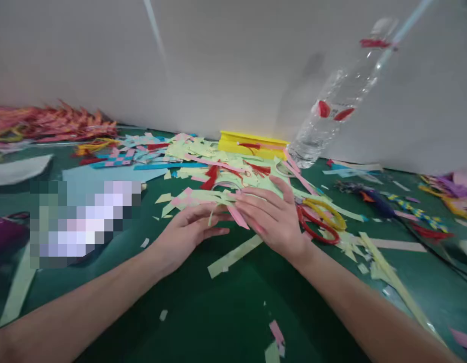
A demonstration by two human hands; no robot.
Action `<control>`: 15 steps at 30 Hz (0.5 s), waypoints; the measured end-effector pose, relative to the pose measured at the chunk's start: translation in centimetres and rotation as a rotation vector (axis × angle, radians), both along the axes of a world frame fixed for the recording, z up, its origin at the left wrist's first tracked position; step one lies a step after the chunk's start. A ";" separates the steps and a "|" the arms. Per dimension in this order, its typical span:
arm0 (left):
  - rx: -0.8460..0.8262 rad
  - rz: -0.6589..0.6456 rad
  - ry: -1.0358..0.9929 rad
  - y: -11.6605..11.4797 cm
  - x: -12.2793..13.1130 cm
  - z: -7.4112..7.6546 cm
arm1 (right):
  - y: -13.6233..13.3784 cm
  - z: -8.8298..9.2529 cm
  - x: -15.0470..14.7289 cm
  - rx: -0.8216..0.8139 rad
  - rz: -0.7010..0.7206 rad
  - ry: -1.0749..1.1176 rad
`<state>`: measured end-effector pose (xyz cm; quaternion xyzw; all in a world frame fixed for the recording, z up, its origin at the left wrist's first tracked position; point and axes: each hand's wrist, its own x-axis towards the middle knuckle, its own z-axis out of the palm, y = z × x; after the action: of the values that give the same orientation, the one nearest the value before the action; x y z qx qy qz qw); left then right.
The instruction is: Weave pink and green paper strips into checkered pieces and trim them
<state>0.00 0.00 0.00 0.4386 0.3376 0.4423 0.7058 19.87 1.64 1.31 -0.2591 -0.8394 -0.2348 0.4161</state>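
Observation:
My left hand [193, 229] has its fingers curled around thin paper strips, with a narrow pale green strip [212, 216] bending over its fingers. Facing it, my right hand [277, 217] pinches a pink paper strip [238, 217] whose end sticks out between the two hands. A woven pink and green paper piece [186, 198] shows just behind my left fingers; whether it joins the held strips I cannot tell. Scissors with red and yellow handles [319, 227] lie beside my right wrist. Below the hands rests a loose pale green strip [233, 257].
Paper scraps [195, 148] and red tassels [211, 176] pile up behind the hands. A yellow folded piece [228, 142] and a clear plastic bottle [332, 111] stand by the wall. Left are orange-red tassels [59, 123] and a blurred-out object [85, 222]; right, a dark cable [418, 234].

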 end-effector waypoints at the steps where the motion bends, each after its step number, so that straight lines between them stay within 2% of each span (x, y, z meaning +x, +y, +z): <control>1: 0.005 0.009 -0.004 0.0 -0.1 -0.1 | -0.1 -0.1 -0.2 0.007 0.006 0.000; 7: -0.008 0.054 -0.017 -0.1 -0.4 -0.2 | -0.8 -0.3 -0.8 -0.087 0.002 -0.030; 12: 0.059 0.004 -0.032 -0.1 -0.2 0.5 | -1.1 -0.2 -1.2 -0.202 -0.036 -0.082; 15: 0.046 0.014 -0.024 0.1 0.0 0.3 | -1.3 -0.1 -1.4 -0.232 -0.027 -0.093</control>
<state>-0.04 0.07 0.35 0.4469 0.3219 0.4599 0.6966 18.43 0.31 1.16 -0.3057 -0.8758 -0.1535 0.3405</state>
